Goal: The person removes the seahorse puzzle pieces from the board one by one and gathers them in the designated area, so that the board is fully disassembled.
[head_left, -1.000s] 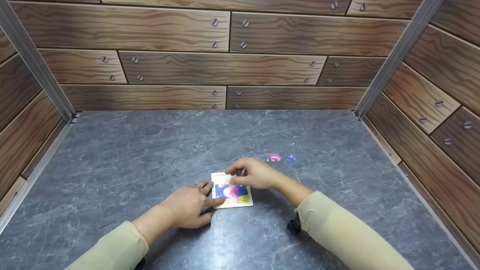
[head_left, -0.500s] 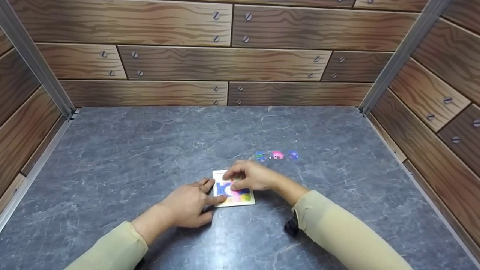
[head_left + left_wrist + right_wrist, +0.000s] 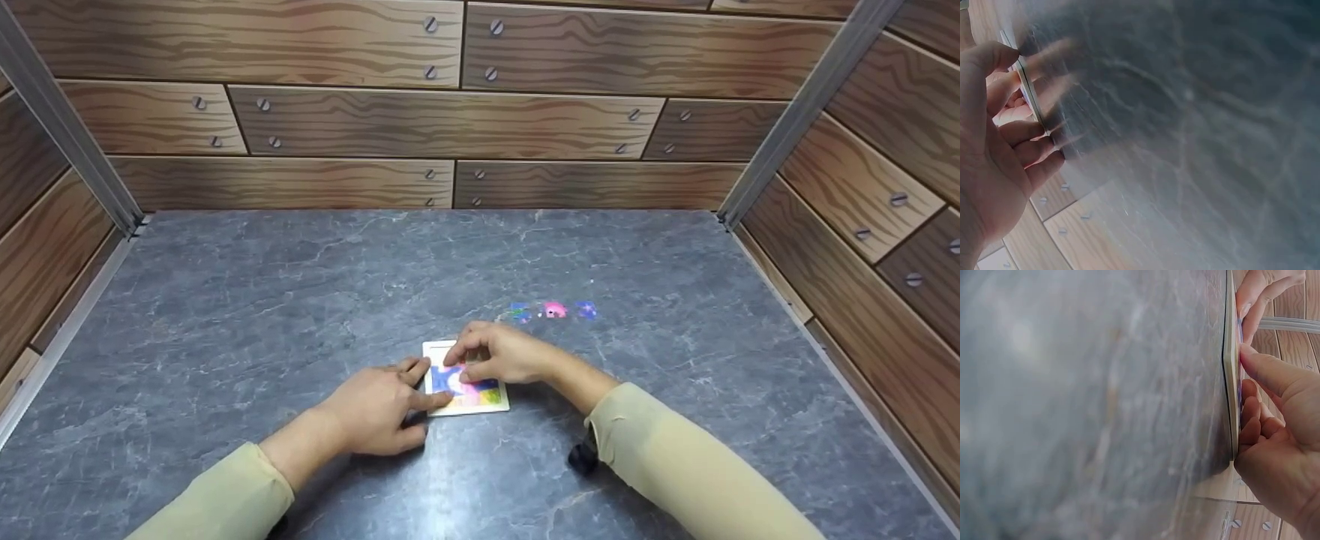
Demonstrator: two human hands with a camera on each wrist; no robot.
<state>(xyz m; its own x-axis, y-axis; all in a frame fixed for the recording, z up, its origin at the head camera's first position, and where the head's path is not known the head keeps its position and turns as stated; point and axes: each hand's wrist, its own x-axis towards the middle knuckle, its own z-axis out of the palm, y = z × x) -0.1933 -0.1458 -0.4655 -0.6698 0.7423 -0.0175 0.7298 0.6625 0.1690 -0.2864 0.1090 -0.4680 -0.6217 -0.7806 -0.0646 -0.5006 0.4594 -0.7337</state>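
A small frame puzzle point(image 3: 491, 396) with a light border and a blue, pink and yellow-green picture lies flat on the table. My left hand point(image 3: 379, 411) rests at its left side, the index fingertip on the picture's lower left and the other fingers along the edge. Over the upper part, my right hand point(image 3: 506, 354) has thumb and index finger bent down, pinching a small puzzle piece on the board; the fingers mostly cover it. In the right wrist view, the right thumb point(image 3: 1269, 371) touches the board's face. The left wrist view shows the left fingers point(image 3: 1022, 132) at the board's edge.
Three loose puzzle pieces lie in a row beyond the right hand: a blue-green piece point(image 3: 520, 312), a pink piece point(image 3: 555, 310) and a blue-purple piece point(image 3: 586, 309). Wood-patterned walls point(image 3: 337, 120) with metal corner posts enclose the grey marbled table point(image 3: 300, 277).
The right thumb and index finger have moved slightly down and nearer the middle of the puzzle. The left hand stays in place. The head view has shifted a little, showing the loose pieces more fully.
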